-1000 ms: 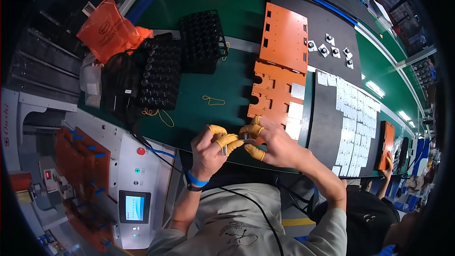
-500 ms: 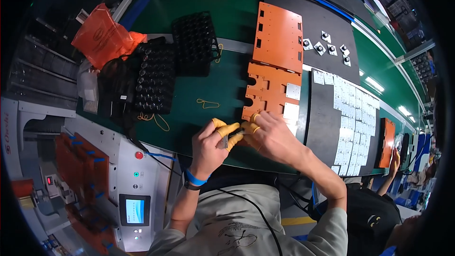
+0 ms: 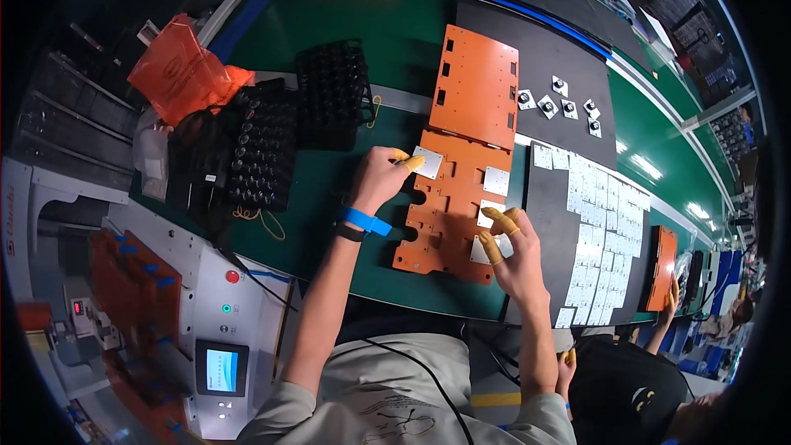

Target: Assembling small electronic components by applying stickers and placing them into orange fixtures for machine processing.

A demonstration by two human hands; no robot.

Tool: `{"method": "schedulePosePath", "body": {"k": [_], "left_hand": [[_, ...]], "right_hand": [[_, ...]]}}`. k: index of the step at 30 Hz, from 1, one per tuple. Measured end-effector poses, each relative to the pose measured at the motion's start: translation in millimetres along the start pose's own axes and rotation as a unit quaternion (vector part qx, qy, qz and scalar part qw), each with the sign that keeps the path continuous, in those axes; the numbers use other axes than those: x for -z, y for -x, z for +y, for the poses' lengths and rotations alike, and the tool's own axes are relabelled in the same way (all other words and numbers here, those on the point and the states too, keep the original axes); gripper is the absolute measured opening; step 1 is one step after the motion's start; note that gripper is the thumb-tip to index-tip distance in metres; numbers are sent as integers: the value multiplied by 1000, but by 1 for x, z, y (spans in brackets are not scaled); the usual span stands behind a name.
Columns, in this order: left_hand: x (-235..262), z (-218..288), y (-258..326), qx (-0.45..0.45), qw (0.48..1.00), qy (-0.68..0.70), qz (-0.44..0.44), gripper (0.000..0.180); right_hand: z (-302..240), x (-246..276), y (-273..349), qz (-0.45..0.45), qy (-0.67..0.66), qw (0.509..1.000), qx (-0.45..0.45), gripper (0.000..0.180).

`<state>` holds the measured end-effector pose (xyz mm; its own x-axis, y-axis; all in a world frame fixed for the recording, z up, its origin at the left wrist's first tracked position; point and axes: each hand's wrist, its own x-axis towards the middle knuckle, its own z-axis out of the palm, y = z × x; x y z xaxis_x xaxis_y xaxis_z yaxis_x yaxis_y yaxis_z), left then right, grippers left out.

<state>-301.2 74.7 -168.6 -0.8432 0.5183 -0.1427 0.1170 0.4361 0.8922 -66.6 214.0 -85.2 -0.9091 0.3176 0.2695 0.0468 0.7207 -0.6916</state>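
An orange cut-out plate (image 3: 445, 198) lies flat on the green table, with small silver square plates set on it. My left hand (image 3: 381, 180), in yellow finger cots and a blue wristband, pinches one silver square plate (image 3: 428, 162) at the orange plate's upper left corner. My right hand (image 3: 512, 251), also in yellow cots, rests its spread fingertips on two silver plates (image 3: 488, 216) at the orange plate's lower right edge. A second orange plate (image 3: 476, 86) lies just beyond the first.
Two black cell trays (image 3: 329, 95) (image 3: 255, 152) and an orange bag (image 3: 177, 74) sit to the left. A black mat (image 3: 548, 198) on the right carries rows of silver squares (image 3: 601, 222). Small knobbed parts (image 3: 560, 103) lie further back. A co-worker's hand (image 3: 671, 290) holds an orange plate at far right.
My hands were together at the table's front edge. They have since separated: the left reached up to the orange plate's top left, the right to its lower right.
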Motion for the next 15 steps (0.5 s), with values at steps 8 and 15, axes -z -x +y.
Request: {"method": "schedulePosePath", "body": {"k": [8,15], "left_hand": [[-17,8,12,44,998,-38,38,25],[-33,28,28,84,991,-8,105,28]], "right_hand": [[-1,-11,15,-10,-30,998,-48,37],[-13,-27,33,30,-93,994,-54,32]]}}
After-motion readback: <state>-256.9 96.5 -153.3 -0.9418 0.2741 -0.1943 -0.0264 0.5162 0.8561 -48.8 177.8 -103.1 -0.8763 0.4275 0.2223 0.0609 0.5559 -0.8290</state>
